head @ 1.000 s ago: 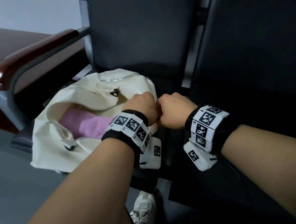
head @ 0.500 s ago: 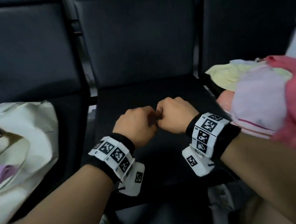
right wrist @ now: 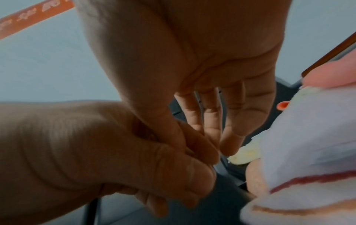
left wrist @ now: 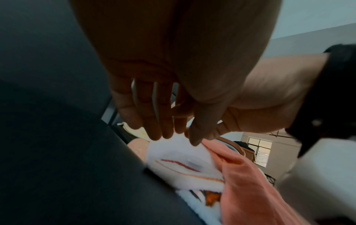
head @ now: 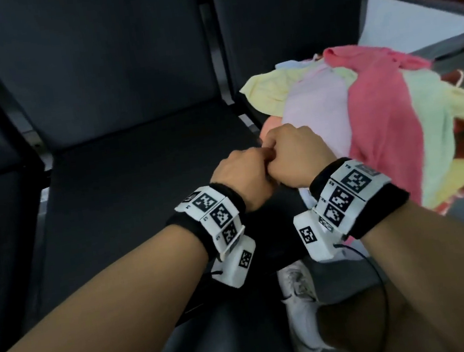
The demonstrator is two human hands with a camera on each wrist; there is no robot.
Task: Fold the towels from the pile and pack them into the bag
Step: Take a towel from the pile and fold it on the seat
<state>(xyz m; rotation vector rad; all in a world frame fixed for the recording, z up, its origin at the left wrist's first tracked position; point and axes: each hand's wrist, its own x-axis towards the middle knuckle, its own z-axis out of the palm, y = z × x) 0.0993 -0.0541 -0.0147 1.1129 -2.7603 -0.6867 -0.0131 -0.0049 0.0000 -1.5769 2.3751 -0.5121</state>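
The black seat (head: 141, 170) in front of the person lies bare, and the pile of towels (head: 380, 126) rests on the next seat to the right, spilling over its front edge. The bag is out of sight in every view. On top of the pile a pale lilac towel (head: 316, 105) runs lengthways away from the person, with a pink towel (head: 376, 115) draped alongside it on the far right. Both hands meet, knuckles touching, at the pile's near left edge. The right hand (head: 296, 155) is the nearer to the lilac towel, its loosely curled fingers (right wrist: 231, 121) just short of the cloth and holding nothing. The left hand (head: 242, 174), on the side away from the pile, likewise hangs loosely curled and empty. The next towel lies forward and to the right of both hands, so the right one should probably lead.
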